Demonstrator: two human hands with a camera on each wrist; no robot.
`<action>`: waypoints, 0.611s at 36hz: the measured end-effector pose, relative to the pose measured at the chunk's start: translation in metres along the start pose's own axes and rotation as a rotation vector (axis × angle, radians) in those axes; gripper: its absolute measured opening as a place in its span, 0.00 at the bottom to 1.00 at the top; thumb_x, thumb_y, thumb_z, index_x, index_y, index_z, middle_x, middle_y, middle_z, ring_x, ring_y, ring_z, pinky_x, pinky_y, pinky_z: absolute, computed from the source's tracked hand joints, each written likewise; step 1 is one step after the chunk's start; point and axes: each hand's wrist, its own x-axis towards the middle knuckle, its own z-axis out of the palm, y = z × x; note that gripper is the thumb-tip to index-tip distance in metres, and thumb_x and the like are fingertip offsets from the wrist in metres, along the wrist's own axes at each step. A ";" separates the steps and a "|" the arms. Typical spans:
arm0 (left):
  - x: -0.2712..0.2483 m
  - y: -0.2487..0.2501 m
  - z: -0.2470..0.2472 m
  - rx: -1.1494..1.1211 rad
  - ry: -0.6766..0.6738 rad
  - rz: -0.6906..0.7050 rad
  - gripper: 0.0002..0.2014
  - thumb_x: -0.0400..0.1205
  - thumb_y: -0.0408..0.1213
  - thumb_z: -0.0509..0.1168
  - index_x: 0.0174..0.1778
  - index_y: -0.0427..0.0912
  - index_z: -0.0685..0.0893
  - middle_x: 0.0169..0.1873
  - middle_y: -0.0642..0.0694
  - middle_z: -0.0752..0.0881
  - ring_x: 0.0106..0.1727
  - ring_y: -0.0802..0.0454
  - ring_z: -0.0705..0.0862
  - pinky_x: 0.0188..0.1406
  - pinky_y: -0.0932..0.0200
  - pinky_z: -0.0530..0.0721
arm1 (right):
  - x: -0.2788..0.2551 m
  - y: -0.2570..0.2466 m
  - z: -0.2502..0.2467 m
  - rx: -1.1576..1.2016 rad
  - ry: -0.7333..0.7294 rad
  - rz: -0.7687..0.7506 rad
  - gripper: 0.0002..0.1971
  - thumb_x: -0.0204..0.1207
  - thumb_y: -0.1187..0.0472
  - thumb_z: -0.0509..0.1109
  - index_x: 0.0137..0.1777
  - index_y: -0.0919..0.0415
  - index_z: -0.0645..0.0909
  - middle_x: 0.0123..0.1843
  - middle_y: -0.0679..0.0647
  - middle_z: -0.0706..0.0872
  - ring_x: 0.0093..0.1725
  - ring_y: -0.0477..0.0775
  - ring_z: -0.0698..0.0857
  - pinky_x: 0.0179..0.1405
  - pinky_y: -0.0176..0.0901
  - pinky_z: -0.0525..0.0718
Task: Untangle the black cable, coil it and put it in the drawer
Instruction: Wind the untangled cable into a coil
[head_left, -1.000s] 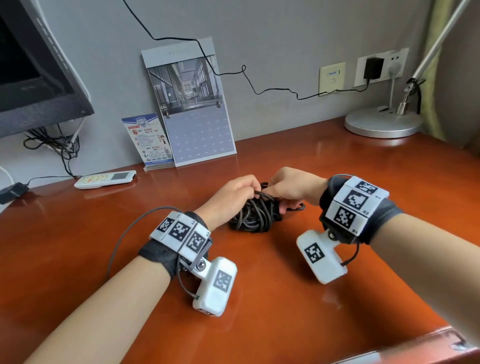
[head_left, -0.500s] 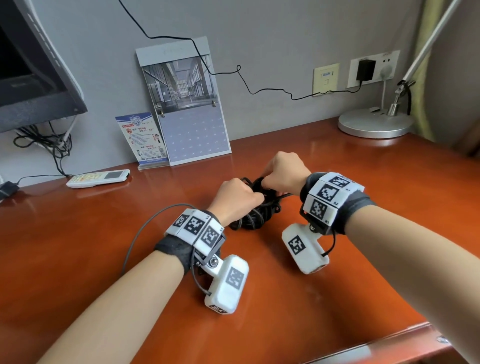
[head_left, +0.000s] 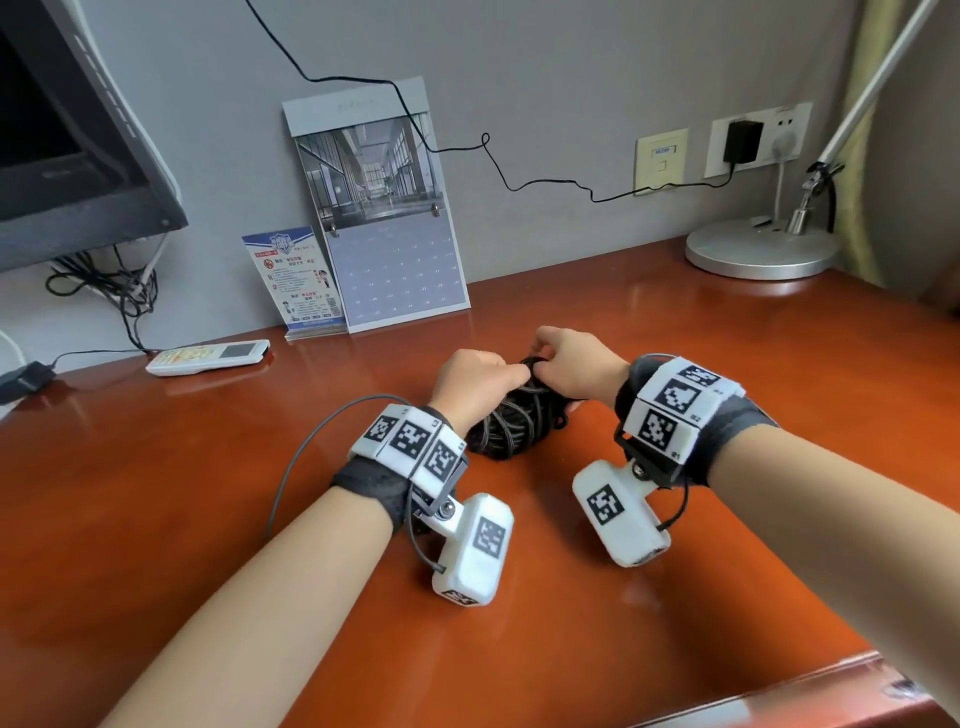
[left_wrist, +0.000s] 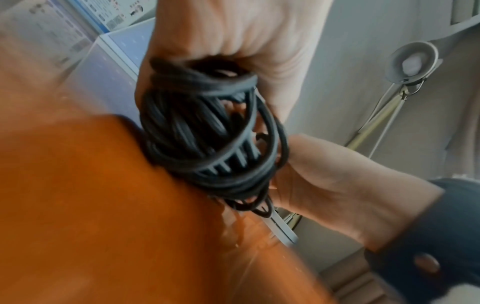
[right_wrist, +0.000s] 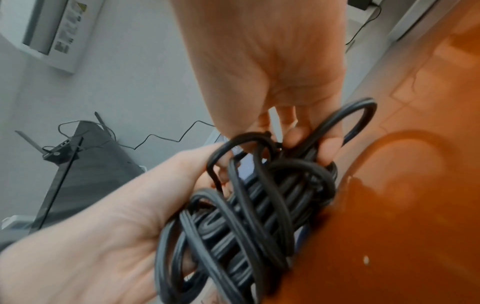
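Observation:
A tangled bundle of black cable (head_left: 511, 423) sits on the red-brown desk (head_left: 208, 493), its lower end touching the wood. My left hand (head_left: 485, 374) grips the bundle's upper left side, fingers curled into the loops. From the right, my right hand (head_left: 558, 356) pinches a strand at the top. In the left wrist view the bundle (left_wrist: 207, 139) hangs under the left hand (left_wrist: 233, 41), with the right hand (left_wrist: 324, 174) beside it. In the right wrist view the right fingers (right_wrist: 298, 133) hook loose loops of the cable (right_wrist: 246, 216), and the left hand (right_wrist: 116, 226) cups it. No drawer is in view.
A calendar (head_left: 384, 218) and a leaflet (head_left: 296, 280) lean on the back wall, with a white remote (head_left: 208, 357) to their left. A lamp base (head_left: 761, 249) stands at the back right and a monitor (head_left: 62, 156) at the back left. The desk's front edge (head_left: 753, 696) runs at the lower right.
Both hands have closed in on the top of the bundle. The right hand has moved from the bundle's right side to a strand at its top. The bundle now stands more upright.

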 end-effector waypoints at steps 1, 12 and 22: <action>0.000 0.001 0.003 -0.033 0.039 -0.003 0.17 0.74 0.38 0.67 0.20 0.46 0.72 0.16 0.55 0.71 0.26 0.53 0.70 0.29 0.59 0.66 | -0.002 0.000 0.000 0.020 0.000 0.010 0.12 0.80 0.64 0.59 0.61 0.60 0.75 0.46 0.55 0.78 0.32 0.55 0.82 0.22 0.42 0.86; -0.004 0.003 0.002 -0.109 0.104 -0.016 0.14 0.82 0.52 0.54 0.40 0.50 0.80 0.57 0.41 0.82 0.56 0.45 0.81 0.61 0.49 0.79 | -0.035 -0.006 -0.029 0.154 -0.160 -0.112 0.20 0.81 0.62 0.62 0.73 0.55 0.72 0.63 0.51 0.78 0.62 0.51 0.77 0.55 0.39 0.73; -0.011 -0.005 -0.039 -0.526 -0.162 -0.290 0.22 0.85 0.44 0.47 0.74 0.47 0.72 0.76 0.37 0.66 0.72 0.35 0.69 0.65 0.32 0.72 | -0.049 -0.002 -0.021 -0.028 -0.325 -0.127 0.38 0.81 0.56 0.65 0.84 0.45 0.46 0.81 0.50 0.64 0.78 0.53 0.66 0.73 0.38 0.62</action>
